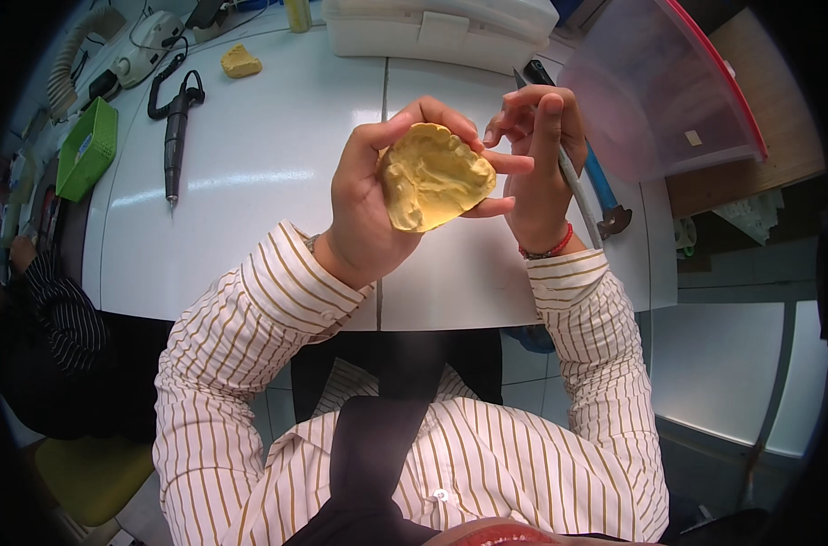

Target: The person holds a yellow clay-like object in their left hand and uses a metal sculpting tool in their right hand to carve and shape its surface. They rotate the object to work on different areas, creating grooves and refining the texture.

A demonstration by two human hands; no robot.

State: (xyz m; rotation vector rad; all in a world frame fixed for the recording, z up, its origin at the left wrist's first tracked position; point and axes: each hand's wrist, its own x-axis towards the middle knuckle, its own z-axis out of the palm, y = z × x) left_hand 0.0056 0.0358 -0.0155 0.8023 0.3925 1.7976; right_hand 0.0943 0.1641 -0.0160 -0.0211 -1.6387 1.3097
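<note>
- I see the left hand (375, 196) from above, holding the yellow cast (439, 177) over the table (259, 123), just left of the right hand.
- Its fingers wrap round the cast: one curls over the top edge, and two reach out from behind it on the right.
- I see the right hand (543, 150) raised, fingers bent, holding a slim grey tool (573, 180) that slants across it, the pointed end showing above the fingers.
- The two hands' fingertips come close together; I cannot tell whether they touch.
- A red bracelet (548, 245) circles the right wrist.
- Just right of that hand I make out a hammer (597, 178) with a blue handle, near the clear bin (650, 91) with its red rim.
- At the far edge sits a white case (436, 35).
- To the left I have a yellow lump (241, 62), a dark handpiece (174, 150) and a green basket (88, 150).
- Further left, another person's striped sleeve (66, 314) shows.
</note>
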